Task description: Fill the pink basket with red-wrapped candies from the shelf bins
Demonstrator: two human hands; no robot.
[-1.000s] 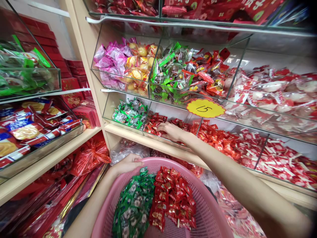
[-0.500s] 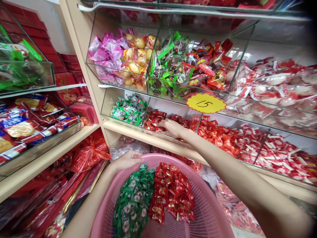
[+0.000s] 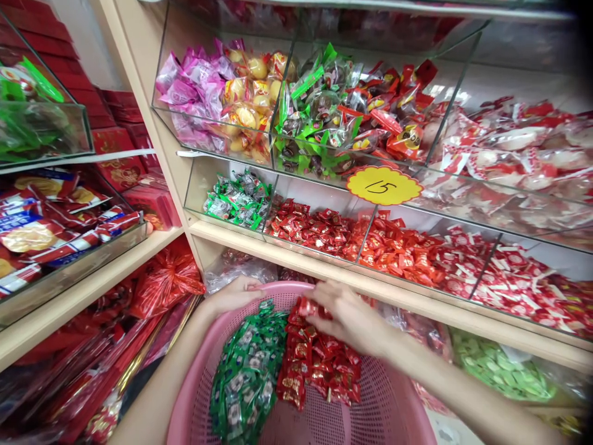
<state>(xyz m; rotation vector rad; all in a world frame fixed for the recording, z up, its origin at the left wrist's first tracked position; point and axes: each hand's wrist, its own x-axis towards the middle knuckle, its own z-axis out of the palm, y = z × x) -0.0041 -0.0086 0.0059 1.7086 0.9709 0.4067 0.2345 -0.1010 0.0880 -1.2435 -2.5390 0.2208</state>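
A pink plastic basket [image 3: 185, 395] stands low in front of me, tilted toward me. My left hand [image 3: 236, 293] grips its rim at the far left. Inside, green-wrapped candies [image 3: 248, 377] are heaped on the left and red-wrapped candies [image 3: 319, 371] beside them. Over the red heap, just inside the far rim, is my right hand [image 3: 345, 315], slightly blurred. Its fingers are curled around red candies, though how many is hidden. Behind the basket, a shelf bin holds more red-wrapped candies [image 3: 319, 228].
Neighbouring bins hold silver-green candies [image 3: 238, 201], orange-red candies [image 3: 403, 250] and red-white candies [image 3: 523, 278]. Above them hangs a yellow price tag [image 3: 385, 185] reading 15. A wooden shelf edge [image 3: 278, 259] runs behind the basket. Packaged snacks [image 3: 50, 228] fill the left shelf.
My right hand has left the red candy bin and come down and toward me, over the basket. My left hand stays on the rim. The view has shifted slightly.
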